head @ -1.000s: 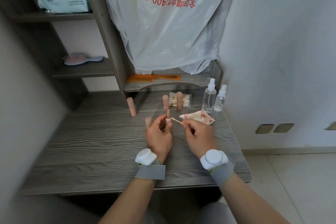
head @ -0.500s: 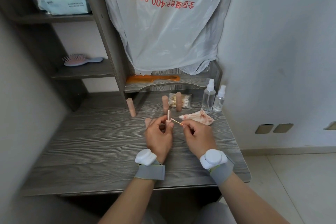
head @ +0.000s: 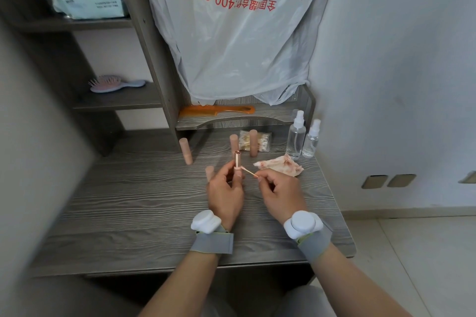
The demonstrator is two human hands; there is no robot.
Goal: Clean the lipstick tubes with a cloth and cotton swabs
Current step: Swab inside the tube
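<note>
Your L hand (head: 225, 193) grips the open lipstick tube (head: 237, 161) upright; your R hand (head: 280, 193) pinches a cotton swab (head: 249, 172), tip touching the tube's side. Stained cloth (head: 279, 166) lies just beyond R hand; clear bag (head: 264, 139) w/ swabs inside sits farther beyond both.

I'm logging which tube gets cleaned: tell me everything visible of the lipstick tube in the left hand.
The lipstick tube is a slim, shiny rose-gold cylinder, metallic-looking and uncapped, with a pale pink collar low down. It stands nearly upright above the desk, its base hidden in the left hand, whose fingers pinch it. A cotton swab held by the right hand touches the collar from the right. Whether lipstick shows at its top I cannot tell.
</note>
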